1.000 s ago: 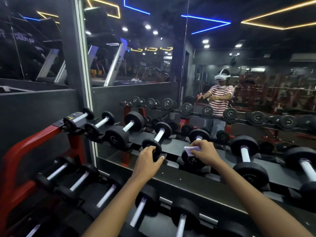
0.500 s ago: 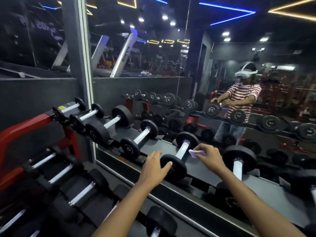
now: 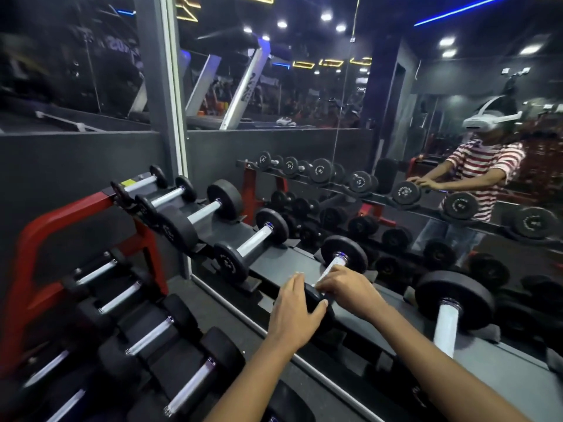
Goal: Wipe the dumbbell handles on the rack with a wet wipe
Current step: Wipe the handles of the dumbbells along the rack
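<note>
A black dumbbell point(image 3: 344, 254) with a silver handle lies on the top shelf of the rack point(image 3: 289, 266). My left hand point(image 3: 295, 312) grips its near weight head, fingers curled over the top. My right hand point(image 3: 350, 289) is wrapped over the handle, and a sliver of the white wet wipe point(image 3: 323, 277) shows at its fingertips, pressed against the handle. Most of the wipe is hidden under the hand.
More dumbbells line the top shelf to the left point(image 3: 253, 242) and right point(image 3: 447, 312), others fill the lower shelf point(image 3: 152, 333). The rack has a red frame point(image 3: 33, 239). A wall mirror point(image 3: 396, 147) behind the rack reflects a person in a striped shirt.
My left hand left the smaller dumbbell and took hold of the near head of the one to its right. My right hand came down with the wipe onto that handle.
</note>
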{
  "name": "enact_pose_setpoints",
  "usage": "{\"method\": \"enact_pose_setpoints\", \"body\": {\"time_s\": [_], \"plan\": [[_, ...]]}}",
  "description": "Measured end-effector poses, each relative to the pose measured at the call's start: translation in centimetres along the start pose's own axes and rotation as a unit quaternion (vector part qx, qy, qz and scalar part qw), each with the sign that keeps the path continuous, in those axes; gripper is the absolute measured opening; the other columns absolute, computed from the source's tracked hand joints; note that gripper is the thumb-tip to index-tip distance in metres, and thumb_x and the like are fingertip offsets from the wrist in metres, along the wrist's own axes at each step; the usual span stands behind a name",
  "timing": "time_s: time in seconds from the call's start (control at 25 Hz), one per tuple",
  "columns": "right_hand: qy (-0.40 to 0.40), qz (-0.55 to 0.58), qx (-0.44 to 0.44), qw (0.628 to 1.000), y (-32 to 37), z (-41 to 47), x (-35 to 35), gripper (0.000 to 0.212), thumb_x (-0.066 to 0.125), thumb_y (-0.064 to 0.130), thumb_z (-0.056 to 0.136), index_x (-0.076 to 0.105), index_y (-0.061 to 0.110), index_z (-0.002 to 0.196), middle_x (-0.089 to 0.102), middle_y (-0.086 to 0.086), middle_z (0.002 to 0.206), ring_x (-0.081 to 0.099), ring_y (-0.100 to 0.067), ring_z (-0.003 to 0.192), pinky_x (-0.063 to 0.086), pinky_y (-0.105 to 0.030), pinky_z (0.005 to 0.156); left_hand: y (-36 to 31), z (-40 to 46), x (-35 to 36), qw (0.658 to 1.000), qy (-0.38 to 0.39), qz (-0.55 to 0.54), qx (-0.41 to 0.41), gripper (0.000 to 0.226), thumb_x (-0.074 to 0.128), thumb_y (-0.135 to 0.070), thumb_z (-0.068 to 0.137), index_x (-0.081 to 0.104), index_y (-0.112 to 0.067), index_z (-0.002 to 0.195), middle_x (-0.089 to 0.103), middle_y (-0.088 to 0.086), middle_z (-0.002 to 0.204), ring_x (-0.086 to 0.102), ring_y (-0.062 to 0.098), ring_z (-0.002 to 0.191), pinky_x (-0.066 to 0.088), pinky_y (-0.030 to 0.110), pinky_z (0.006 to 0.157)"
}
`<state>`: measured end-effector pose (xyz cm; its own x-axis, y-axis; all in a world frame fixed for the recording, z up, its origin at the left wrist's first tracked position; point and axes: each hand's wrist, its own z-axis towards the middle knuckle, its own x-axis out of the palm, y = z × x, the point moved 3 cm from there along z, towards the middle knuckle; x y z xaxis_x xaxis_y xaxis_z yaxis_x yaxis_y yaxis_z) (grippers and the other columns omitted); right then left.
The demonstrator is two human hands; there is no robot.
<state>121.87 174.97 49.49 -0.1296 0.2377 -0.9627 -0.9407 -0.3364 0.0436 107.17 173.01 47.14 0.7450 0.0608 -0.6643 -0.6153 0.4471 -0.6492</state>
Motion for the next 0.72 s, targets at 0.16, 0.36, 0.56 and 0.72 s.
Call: {"method": "enact_pose_setpoints", "body": {"time_s": [0.16, 0.36, 0.56, 0.72], "plan": [[0.001, -0.026, -0.059, 0.998, -1.7, -0.1, 1.6, 0.035, 0.064, 0.009, 0.078, 0.070, 0.028, 0.107, 0.067, 0.016, 0.114, 0.058, -0.015, 0.101, 0.055, -0.037, 0.068, 0.3, 0.0, 1.2, 1.000, -0.022, -0.008, -0.003, 0.081, 0.054, -0.051, 0.088, 0.017, -0.013, 0.150, 0.017, 0.000, 0.157, 0.008, 0.011, 0.145, 0.014, 0.025, 0.116], [-0.020, -0.037, 0.015, 0.999, -4.0, 1.1, 0.5, 0.050, 0.050, 0.003, 0.081, 0.062, 0.036, 0.117, 0.060, 0.023, 0.122, 0.050, -0.012, 0.104, 0.053, -0.036, 0.073, 0.5, -0.1, 1.6, 1.000, -0.026, 0.005, 0.006, 0.084, 0.050, -0.056, 0.089, 0.011, -0.015, 0.151, 0.010, -0.003, 0.158, 0.002, 0.010, 0.145, 0.008, 0.024, 0.115], [-0.043, -0.012, 0.115, 0.992, -6.9, 1.9, 0.4, 0.033, 0.050, 0.024, 0.089, 0.058, 0.041, 0.116, 0.062, 0.008, 0.111, 0.048, -0.015, 0.093, 0.042, -0.027, 0.069, 0.6, -0.2, 1.7, 1.000, -0.019, 0.016, 0.012, 0.084, 0.047, -0.057, 0.090, 0.008, -0.015, 0.151, 0.008, -0.002, 0.159, 0.000, 0.011, 0.145, 0.004, 0.022, 0.114], [-0.045, 0.063, 0.089, 0.993, -5.5, 2.0, 0.9, 0.035, 0.054, 0.012, 0.086, 0.068, 0.036, 0.108, 0.068, 0.002, 0.107, 0.055, -0.020, 0.088, 0.049, -0.034, 0.077, 0.8, 0.1, 1.7, 0.999, -0.020, 0.025, 0.017, 0.085, 0.048, -0.058, 0.089, 0.009, -0.015, 0.151, 0.009, -0.002, 0.159, 0.002, 0.011, 0.145, 0.004, 0.021, 0.112]]}}
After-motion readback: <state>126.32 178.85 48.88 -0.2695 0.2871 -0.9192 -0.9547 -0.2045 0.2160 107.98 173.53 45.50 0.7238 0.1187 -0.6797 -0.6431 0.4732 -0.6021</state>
